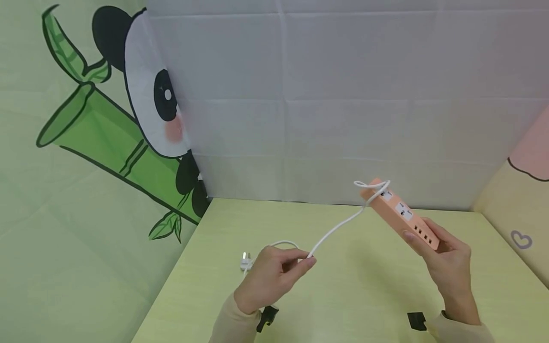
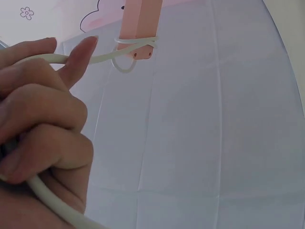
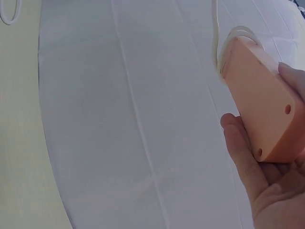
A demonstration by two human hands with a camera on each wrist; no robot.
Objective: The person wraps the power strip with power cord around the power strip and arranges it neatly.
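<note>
An orange-pink power strip (image 1: 396,214) with white sockets and several USB ports is held up at a tilt by my right hand (image 1: 450,264), thumb on one side and fingers on the other. Its underside with screw holes faces the right wrist view. The white cord (image 1: 339,226) loops round the strip's far end and runs down to my left hand (image 1: 274,274). There the thumb and index finger pinch it, and the other fingers curl over it in the left wrist view. Beyond the left hand, the cord's white plug (image 1: 246,262) lies on the table, prongs up.
The pale yellow-green table (image 1: 334,295) ends at a grey-white cloth backdrop (image 1: 343,119). On the left hangs a green cloth with a panda and bamboo print (image 1: 107,128). A black strap piece (image 1: 267,318) shows at the left sleeve, another (image 1: 417,320) at the right.
</note>
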